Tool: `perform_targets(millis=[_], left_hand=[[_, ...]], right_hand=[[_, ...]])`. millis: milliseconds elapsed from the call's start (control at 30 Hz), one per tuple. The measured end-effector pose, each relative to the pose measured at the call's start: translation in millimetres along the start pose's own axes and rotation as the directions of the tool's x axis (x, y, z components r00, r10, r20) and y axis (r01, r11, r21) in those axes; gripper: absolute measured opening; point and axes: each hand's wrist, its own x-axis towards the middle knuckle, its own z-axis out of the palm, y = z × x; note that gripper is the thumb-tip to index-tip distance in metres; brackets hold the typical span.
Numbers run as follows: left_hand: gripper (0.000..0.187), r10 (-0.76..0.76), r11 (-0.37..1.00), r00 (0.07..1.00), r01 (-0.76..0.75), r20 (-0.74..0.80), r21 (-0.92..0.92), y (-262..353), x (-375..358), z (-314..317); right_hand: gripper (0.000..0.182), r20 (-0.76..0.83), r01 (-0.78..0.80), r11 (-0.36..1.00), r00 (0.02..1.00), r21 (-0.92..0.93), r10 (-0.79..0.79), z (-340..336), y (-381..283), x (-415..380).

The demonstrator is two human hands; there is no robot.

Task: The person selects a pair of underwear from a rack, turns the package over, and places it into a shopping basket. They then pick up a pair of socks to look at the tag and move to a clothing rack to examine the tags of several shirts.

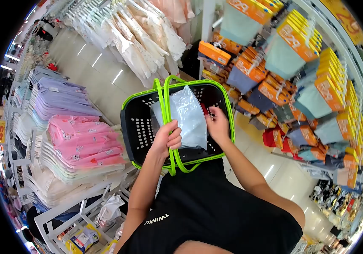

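A black shopping basket [138,139] with a bright green rim hangs in front of my body. My left hand [167,139] is closed around its two green handles [167,97], which stand upright together. Inside lies a pale blue item in a glossy clear plastic bag [188,116], partly behind the handles. My right hand [218,125] reaches over the right part of the basket, beside the bag's right edge. Its fingers are curled in near a small red item [204,109], mostly hidden; what they grip cannot be made out.
Pink pajamas [84,139] and lilac shirts [60,95] hang on a rack at left. Pale garments [130,38] hang ahead. At right, a rack holds folded underwear with orange cards [293,40]. Below left is a white metal shelf frame [63,216] with packaged goods.
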Motion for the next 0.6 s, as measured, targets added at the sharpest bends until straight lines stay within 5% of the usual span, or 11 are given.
perform_targets(millis=[33,67,133,200,267,300,467,500,533,567,600], left_hand=[[0.027,-0.008,1.000,1.000,0.008,0.010,0.017,-8,-4,4],[0.029,-0.007,0.999,1.000,0.007,0.000,0.037,-16,-11,10],[0.031,-0.006,0.998,1.000,0.006,0.004,0.055,-33,-23,17],[0.031,-0.005,0.997,0.999,0.002,0.040,0.079,-46,-37,18],[0.031,-0.009,0.996,0.999,0.005,0.037,0.092,-55,-48,15],[0.031,0.005,0.997,0.997,-0.011,0.081,0.082,-60,-53,13],[0.034,0.020,0.996,0.997,-0.026,0.074,0.079,-76,-75,17],[0.034,0.017,0.997,0.996,-0.024,0.082,0.079,-76,-78,18],[0.032,0.028,0.998,0.993,-0.035,0.112,0.059,-77,-81,17],[0.030,0.038,0.998,0.990,-0.043,0.137,0.034,-82,-85,16],[0.029,0.050,0.998,0.988,-0.056,0.144,0.041,-86,-86,17]], right_hand=[[0.055,0.078,0.020,0.996,0.997,-0.087,-0.013,21,17,-7],[0.072,0.150,-0.129,0.991,0.980,-0.039,0.133,39,23,-15],[0.077,0.283,-0.356,0.924,0.880,-0.138,0.381,87,68,-19],[0.068,0.361,-0.288,0.942,0.872,-0.169,0.331,110,46,-39],[0.049,0.511,-0.162,0.951,0.860,0.264,0.005,146,44,-67],[0.033,0.669,-0.446,0.807,0.738,0.388,0.087,127,-1,-85],[0.028,0.693,-0.318,0.864,0.719,0.392,-0.050,104,-4,-118],[0.028,0.379,-0.241,0.923,0.918,0.299,0.117,85,-6,-118],[0.028,-0.009,-0.208,0.963,0.977,0.170,0.213,59,-3,-113],[0.028,-0.181,-0.286,0.923,0.924,0.257,0.336,42,15,-103],[0.028,-0.168,-0.441,0.893,0.877,0.091,0.450,35,48,-90]])
